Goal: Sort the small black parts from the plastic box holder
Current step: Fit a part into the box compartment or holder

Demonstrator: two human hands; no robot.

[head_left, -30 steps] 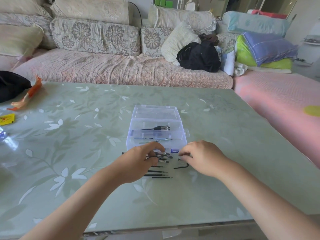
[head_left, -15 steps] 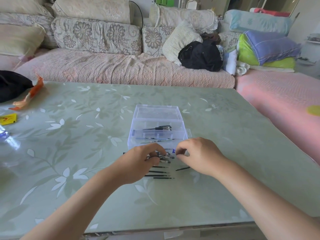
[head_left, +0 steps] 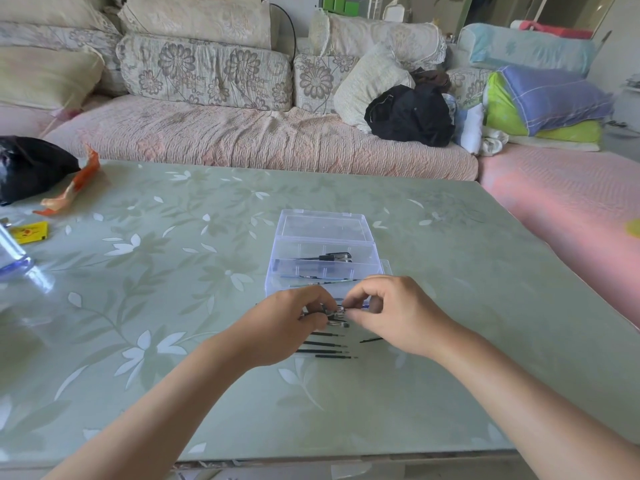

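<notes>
Right in front of the clear plastic box [head_left: 323,244], the left hand [head_left: 287,327] and right hand [head_left: 391,313] meet, both with fingers curled and fingertips pinching a cluster of small black parts [head_left: 337,315] between them. On the near side of the box, thin black rods [head_left: 325,344] lie in a row on the desk [head_left: 173,289], partly hidden by the left hand, while one black part [head_left: 332,257] lies inside the open box. Well to the left of the box sit a yellow card [head_left: 29,232], an orange wrapper [head_left: 74,185] and a black bag [head_left: 31,164].
</notes>
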